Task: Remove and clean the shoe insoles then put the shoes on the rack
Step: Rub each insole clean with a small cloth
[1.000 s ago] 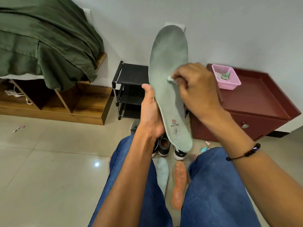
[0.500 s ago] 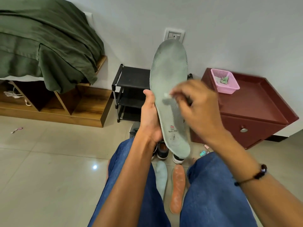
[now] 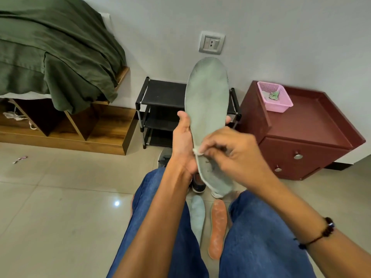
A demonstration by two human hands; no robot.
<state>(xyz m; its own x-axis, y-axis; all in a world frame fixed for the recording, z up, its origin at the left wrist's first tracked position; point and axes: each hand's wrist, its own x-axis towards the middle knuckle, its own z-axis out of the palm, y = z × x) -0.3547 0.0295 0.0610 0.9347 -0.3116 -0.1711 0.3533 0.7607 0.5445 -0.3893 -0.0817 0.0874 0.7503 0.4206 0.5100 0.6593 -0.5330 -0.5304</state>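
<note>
Your bed [image 3: 56, 51], under its green cover, fills the upper left on a wooden base with open cubbies. To your right stands the maroon cabinet [image 3: 307, 133], a raised lip round its top and a pink basket [image 3: 274, 97] in its rear left corner. Between them the black shoe rack [image 3: 160, 109] stands against the wall, its top shelf bare on the left side, with open tile floor in front and to your left.

Your left hand [image 3: 183, 141] grips the pale green insole [image 3: 206, 109] upright by its edges, thumb on the left rim, fingertips showing past the right rim. Your right hand [image 3: 234, 153] pinches a small white scrap [image 3: 197, 151] against the insole's lower left edge. Any print near the heel is blurred and unreadable.

Behind the insole sit the shoes [image 3: 198, 182], mostly hidden. Between your knees lie another green insole [image 3: 197, 213] and an orange insole [image 3: 218, 227], side by side, just apart.
</note>
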